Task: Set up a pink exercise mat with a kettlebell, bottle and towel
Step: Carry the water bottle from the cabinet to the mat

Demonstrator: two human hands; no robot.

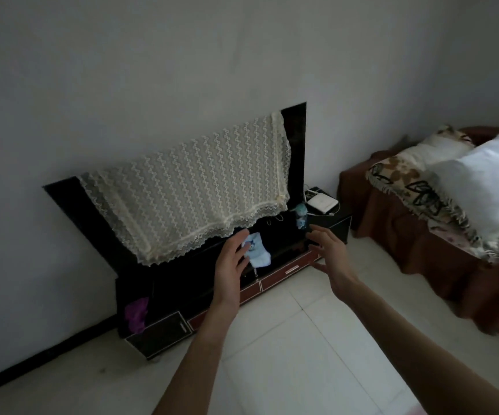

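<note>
Purple crumpled cloth (136, 314) sits on the left end of the low black TV cabinet w/ red-brown drawers (272, 277). Left hand (231, 260) is up over the cabinet, fingers spread wide, holding nothing, just in front of the small light-blue folded towel (258, 253) lying on top. Right hand (330, 250) is wide open too, empty. Little blue-green bottle (301, 216) stands upright behind it, near a flat white box (322, 203). Big white pillow (487, 181) lies on the bed, far right.
</note>
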